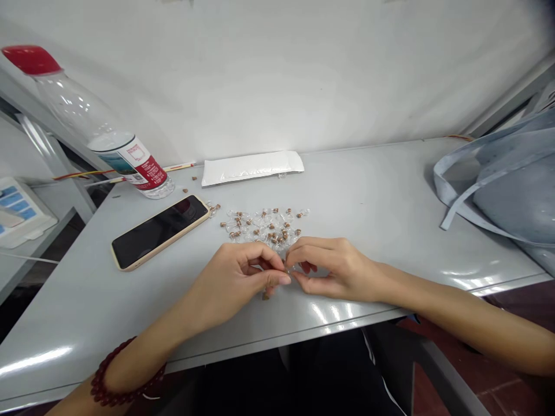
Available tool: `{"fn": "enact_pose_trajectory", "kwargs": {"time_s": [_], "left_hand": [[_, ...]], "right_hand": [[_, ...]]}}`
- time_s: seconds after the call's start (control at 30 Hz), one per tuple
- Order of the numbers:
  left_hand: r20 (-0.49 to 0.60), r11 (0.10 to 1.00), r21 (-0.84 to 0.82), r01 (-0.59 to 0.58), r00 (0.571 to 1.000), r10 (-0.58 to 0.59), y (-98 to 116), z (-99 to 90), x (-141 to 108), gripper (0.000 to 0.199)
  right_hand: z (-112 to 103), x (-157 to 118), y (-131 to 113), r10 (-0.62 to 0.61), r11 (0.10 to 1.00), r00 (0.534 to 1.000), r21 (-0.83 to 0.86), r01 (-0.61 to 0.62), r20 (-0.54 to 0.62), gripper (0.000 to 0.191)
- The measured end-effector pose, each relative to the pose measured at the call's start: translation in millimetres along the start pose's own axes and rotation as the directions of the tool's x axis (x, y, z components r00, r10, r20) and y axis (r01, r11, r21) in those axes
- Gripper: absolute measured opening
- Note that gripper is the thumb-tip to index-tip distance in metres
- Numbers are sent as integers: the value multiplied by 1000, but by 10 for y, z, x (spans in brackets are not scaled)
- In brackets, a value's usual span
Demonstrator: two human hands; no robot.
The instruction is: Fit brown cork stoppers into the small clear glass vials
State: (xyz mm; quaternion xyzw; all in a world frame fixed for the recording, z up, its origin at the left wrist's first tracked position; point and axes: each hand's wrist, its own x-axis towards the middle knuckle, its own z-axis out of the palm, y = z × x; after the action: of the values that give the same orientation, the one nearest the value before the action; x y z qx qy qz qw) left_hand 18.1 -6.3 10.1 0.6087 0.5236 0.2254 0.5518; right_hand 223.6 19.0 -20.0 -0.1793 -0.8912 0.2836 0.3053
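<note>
My left hand (247,274) and my right hand (329,268) meet over the table, fingertips almost touching. Between them is a tiny clear glass bottle (293,268), pinched by my right thumb and forefinger. My left thumb and forefinger are closed at its brown cork end; the fingers hide most of it. Just beyond my hands lies a loose pile of tiny glass bottles with cork stoppers (272,227). Under my left fingers a brown cork (265,295) shows on the table.
A phone (160,232) lies left of the pile, with a red-capped plastic bottle (125,150) behind it. Near the wall rest a white padded packet (254,168) and two loose corks (194,178). A grey-blue fabric bag (515,179) occupies the table's right end.
</note>
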Motion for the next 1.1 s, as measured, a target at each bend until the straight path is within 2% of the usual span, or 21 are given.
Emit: {"fn": "enact_pose_trajectory", "kwargs": {"time_s": [0.1,0.23,0.37,0.6,0.87,1.1], "left_hand": [[-3,1000,-24,7,1000,-7,-9,5,14,14],[35,989,-143,27,999,-23,-31,22,50,15],[72,986,-163,34,997,-23,-25,21,50,13],[287,986,-156,-58,953,101,-71,-35,17,17],[289,955,-275,-110,938,191,-123,21,73,13],[234,974,-81,-211,946,225,-108,32,42,18]], "right_hand": [[26,-4,2,-45,999,999,-28,45,-21,10],[78,-17,-4,-147,985,988,-103,142,-42,8],[87,-21,-43,-197,969,969,-179,170,-147,8],[47,5,-120,-198,967,965,-192,165,-169,7],[30,2,-149,-162,987,967,-51,155,-195,10],[56,-9,-174,-218,976,960,-63,210,-174,9]]}}
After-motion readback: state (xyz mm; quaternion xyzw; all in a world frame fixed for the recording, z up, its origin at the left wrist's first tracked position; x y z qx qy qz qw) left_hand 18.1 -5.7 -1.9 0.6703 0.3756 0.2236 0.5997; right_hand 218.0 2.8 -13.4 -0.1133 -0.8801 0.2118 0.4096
